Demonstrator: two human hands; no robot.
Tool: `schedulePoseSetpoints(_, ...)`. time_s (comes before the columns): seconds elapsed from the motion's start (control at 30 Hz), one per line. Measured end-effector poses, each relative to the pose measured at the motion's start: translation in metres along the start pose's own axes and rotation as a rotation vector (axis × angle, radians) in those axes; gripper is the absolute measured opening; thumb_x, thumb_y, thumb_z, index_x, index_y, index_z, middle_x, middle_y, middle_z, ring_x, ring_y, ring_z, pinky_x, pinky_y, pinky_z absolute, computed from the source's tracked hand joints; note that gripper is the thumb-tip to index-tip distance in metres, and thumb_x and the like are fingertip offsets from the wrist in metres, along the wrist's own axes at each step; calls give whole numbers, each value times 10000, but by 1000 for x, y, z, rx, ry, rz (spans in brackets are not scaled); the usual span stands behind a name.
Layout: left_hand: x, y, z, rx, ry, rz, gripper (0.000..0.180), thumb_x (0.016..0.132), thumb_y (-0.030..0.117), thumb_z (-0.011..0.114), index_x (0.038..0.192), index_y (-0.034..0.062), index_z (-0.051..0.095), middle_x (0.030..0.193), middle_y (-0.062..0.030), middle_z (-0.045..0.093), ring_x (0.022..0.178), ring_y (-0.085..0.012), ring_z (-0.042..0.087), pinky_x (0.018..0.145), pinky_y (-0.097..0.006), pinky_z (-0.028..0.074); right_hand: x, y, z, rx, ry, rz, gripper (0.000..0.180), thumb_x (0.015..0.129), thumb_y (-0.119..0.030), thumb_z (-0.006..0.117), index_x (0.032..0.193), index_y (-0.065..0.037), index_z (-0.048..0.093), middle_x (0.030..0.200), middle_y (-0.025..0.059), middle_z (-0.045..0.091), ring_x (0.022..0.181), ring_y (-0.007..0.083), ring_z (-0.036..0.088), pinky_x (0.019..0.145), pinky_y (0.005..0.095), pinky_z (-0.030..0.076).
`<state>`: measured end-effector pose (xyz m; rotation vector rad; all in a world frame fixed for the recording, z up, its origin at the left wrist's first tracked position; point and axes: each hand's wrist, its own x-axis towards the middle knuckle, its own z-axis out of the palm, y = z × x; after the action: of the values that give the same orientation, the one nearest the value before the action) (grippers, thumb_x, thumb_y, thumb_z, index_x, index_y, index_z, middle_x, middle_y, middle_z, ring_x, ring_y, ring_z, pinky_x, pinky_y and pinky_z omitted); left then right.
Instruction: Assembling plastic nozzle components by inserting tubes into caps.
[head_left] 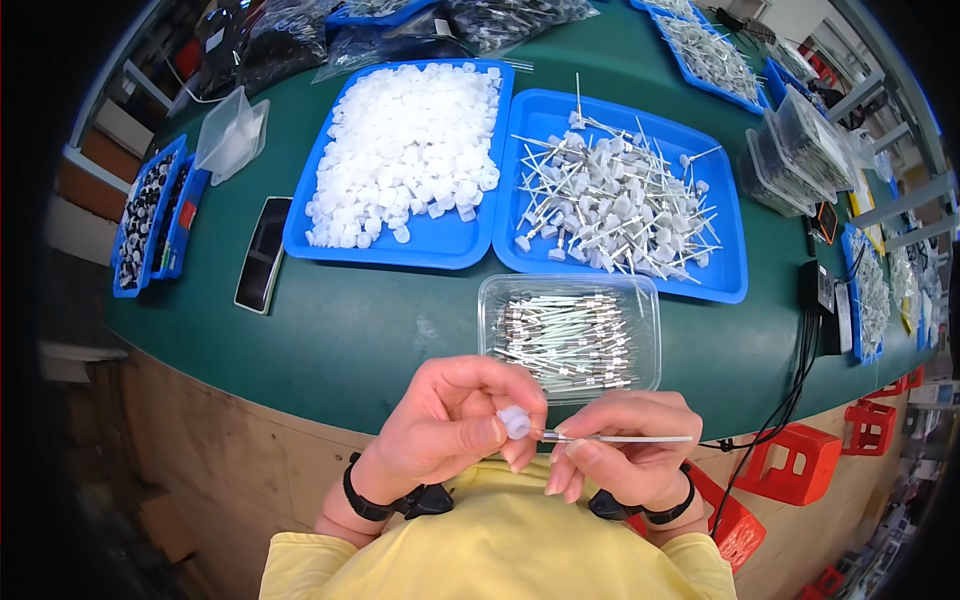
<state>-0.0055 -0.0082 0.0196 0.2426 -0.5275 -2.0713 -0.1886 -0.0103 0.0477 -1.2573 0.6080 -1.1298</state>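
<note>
Between the thumb and fingers of my left hand point(460, 415) is a small white plastic cap point(515, 421). My right hand point(630, 440) pinches a thin white rod with a metal tip point(640, 438), held roughly level. The metal tip points left at the cap, very close to it; whether it has entered the cap I cannot tell. Just beyond my hands stands a clear plastic box point(655, 345) of similar metal-tipped rods point(565, 340). Behind it, one blue tray point(450, 245) holds a heap of white caps point(405, 140), and another blue tray point(730, 240) holds capped rods point(620, 200).
A phone point(262, 255) lies left of the cap tray. Small blue bins point(175, 225) and a clear container point(228, 130) are at the far left. Stacked clear boxes point(790, 160) and black cables point(800, 360) stand right. Red stools point(795, 465) are below the green table point(370, 320).
</note>
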Motion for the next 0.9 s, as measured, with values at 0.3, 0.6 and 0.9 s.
schedulePoseSetpoints(0.3, 0, -1, 1, 73, 11, 37, 234, 808, 69, 604, 992, -71, 564, 865, -157, 539, 692, -189, 528, 610, -298, 444, -6, -1, 4, -202, 27, -43, 135, 735, 52, 615, 868, 75, 612, 674, 114, 623, 552, 140, 624, 436, 206, 475)
schedulePoseSetpoints(0.6, -2, -5, -5, 91, 5, 84, 252, 787, 79, 636, 996, -49, 578, 890, -175, 557, 723, -197, 548, 619, -279, 449, -7, 0, 8, -694, 19, -453, 245, 676, -7, 691, 900, -16, 592, 723, 70, 650, 562, 172, 626, 472, 238, 487)
schedulePoseSetpoints(0.9, -1, -7, -5, 54, 3, 77, 248, 791, 76, 632, 1000, -48, 578, 898, -181, 552, 735, -197, 552, 628, -274, 455, -8, 7, 10, -721, 38, -565, 285, 632, 39, 684, 902, 22, 593, 758, 97, 624, 547, 164, 597, 432, 225, 465)
